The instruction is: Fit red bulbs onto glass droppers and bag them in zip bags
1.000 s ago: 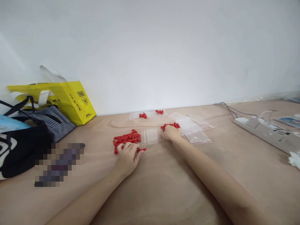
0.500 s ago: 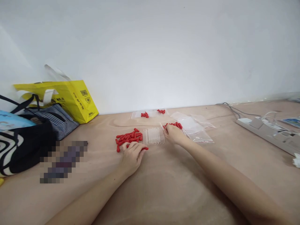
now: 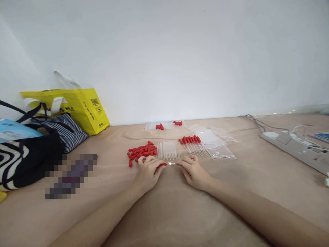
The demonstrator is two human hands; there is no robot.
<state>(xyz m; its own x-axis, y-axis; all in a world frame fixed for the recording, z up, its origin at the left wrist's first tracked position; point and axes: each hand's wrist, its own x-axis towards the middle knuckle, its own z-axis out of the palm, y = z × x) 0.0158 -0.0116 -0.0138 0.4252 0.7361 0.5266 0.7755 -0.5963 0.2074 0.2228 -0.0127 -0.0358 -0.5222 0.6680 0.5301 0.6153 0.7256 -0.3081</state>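
Note:
My left hand (image 3: 148, 174) pinches a red rubber bulb (image 3: 162, 165) between thumb and fingers, close above the wooden table. Facing it, my right hand (image 3: 194, 173) is closed on a clear dropper tube (image 3: 171, 164) that points left toward the bulb, a small gap apart. Left of the middle lies a heap of loose red bulbs (image 3: 141, 151), partly behind my left hand. A row of bare clear tubes (image 3: 168, 150) lies beyond both hands. To its right are several droppers (image 3: 190, 140) with red bulbs on their upper ends.
Clear plastic bags (image 3: 221, 151) lie right of the droppers. Another bag with red bulbs (image 3: 159, 127) rests by the wall. A yellow bag (image 3: 89, 109), a striped pouch (image 3: 69, 132) and a blurred-out object (image 3: 74, 176) are at left; a power strip (image 3: 290, 147) is at right.
My right hand has come back from the row of finished droppers toward my left hand, now with a clear tube in it. The left hand keeps its bulb and has shifted slightly right.

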